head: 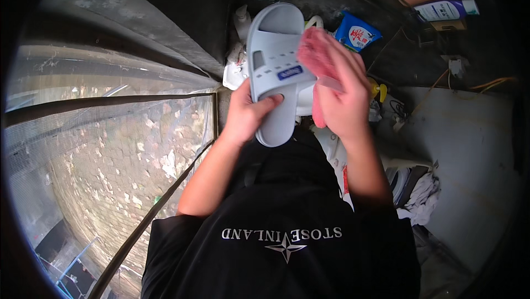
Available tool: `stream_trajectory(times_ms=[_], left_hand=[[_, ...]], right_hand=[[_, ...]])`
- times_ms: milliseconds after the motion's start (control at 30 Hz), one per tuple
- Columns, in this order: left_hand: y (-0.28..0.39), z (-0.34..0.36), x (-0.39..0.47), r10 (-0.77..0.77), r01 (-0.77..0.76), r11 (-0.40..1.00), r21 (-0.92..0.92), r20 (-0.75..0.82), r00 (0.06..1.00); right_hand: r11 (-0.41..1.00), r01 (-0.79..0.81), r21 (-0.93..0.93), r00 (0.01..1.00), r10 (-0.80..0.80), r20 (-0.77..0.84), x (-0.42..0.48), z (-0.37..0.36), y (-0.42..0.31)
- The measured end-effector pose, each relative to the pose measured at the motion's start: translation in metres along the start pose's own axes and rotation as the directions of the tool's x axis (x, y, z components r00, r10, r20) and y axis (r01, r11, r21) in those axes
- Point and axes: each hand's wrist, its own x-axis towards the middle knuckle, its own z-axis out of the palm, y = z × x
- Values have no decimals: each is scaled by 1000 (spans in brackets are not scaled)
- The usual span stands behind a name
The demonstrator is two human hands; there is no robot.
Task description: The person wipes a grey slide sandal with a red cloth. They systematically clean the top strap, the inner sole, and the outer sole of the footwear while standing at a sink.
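A pale grey-blue plastic slide sandal [275,63] is held up at the centre, its perforated strap facing the camera. My left hand [248,110] grips it by the near end and side, with the thumb pressed on the footbed. In my right hand [348,79] is a pink cloth [316,53], bunched under the fingers beside the strap, with part of it hanging below the palm. Slight blur covers the right hand and cloth, and whether the cloth touches the sandal cannot be told. Behind the sandal, a white basin [234,77] is partly hidden.
A white pump bottle [242,19] and a blue detergent packet [357,32] stand beyond the sandal. A purple-and-white tube [447,9] lies at upper right. A yellow spray nozzle [380,90] is beside my right wrist. A mesh-screened window [136,154] runs along the left.
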Motion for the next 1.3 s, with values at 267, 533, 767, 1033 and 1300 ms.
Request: stream_trajectory(times_ms=[267, 533, 767, 1033, 1300], left_hand=[[4, 23, 9, 50, -67, 979, -192, -93, 994], [-6, 26, 7, 254, -210, 909, 360, -78, 964], [-2, 34, 24, 98, -81, 955, 284, -47, 994], [-2, 37, 12, 273, -290, 757, 585, 120, 954], [27, 29, -12, -22, 3, 988, 156, 117, 993]], right_hand=[[992, 34, -119, 980, -9, 199, -37, -1, -24], [988, 97, -121, 993, -104, -50, 5, -2, -3], [977, 78, -201, 992, -56, 113, -45, 6, 0], [928, 327, -177, 912, -261, 318, -17, -17, -10], [944, 320, -77, 937, -304, 170, -34, -42, 23]])
